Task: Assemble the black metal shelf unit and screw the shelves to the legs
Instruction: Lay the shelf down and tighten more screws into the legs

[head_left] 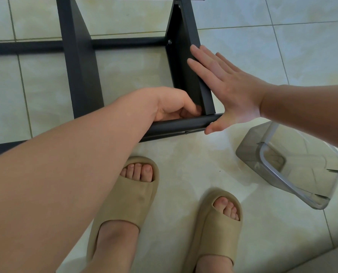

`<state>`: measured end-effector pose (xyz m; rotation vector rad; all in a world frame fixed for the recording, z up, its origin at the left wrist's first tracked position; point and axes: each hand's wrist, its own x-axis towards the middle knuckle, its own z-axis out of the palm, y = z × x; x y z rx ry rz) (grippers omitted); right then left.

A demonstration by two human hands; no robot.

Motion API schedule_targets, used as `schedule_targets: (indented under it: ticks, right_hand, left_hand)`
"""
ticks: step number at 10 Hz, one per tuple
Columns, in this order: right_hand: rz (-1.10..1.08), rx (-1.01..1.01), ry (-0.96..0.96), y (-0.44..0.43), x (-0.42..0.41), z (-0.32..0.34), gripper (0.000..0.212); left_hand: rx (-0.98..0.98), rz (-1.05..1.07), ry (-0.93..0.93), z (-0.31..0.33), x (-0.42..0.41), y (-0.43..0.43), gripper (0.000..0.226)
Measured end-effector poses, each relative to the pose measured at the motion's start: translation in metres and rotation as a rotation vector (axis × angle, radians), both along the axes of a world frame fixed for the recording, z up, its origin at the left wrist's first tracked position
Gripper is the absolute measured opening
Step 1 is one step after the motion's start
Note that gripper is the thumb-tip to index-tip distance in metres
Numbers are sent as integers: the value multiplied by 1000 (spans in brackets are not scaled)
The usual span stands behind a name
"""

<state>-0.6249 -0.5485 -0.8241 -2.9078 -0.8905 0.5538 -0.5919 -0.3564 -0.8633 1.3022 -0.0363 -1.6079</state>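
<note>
On pale floor tiles, the left hand (pixel 170 107) curls around a leg (pixel 184 125) while the flat, open right hand (pixel 229 91) steadies a shelf (pixel 191 62); one screw (pixel 170 42) fitted, assembly looks unfinished

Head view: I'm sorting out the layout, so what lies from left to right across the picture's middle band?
Black metal shelf panel → left hand on the black round leg tube → flat, open right hand → clear grey plastic container.

Black metal shelf unit (pixel 81 62) on its side, shelves upright between round legs (pixel 176 126).
</note>
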Motion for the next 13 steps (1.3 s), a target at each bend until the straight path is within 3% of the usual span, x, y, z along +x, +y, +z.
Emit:
schedule_targets:
  ticks: [2,6,8,10,13]
  right_hand:
    - [-6,-11,13,1,-1,1,140]
    - [1,-10,7,2,0,2,140]
    - [3,-18,4,1,0,2,140]
    - [1,-17,4,1,0,2,139]
    - [4,-57,-1,1,1,2,141]
  left_hand:
    - [53,40,-133,-3,-3,-5,13]
    - [-43,46,-35,-2,-2,-2,28]
    - [28,31,-16,3,-3,-3,22]
    - [78,131,-105,2,-4,-7,28]
    - [55,128,-189,2,-5,-7,16]
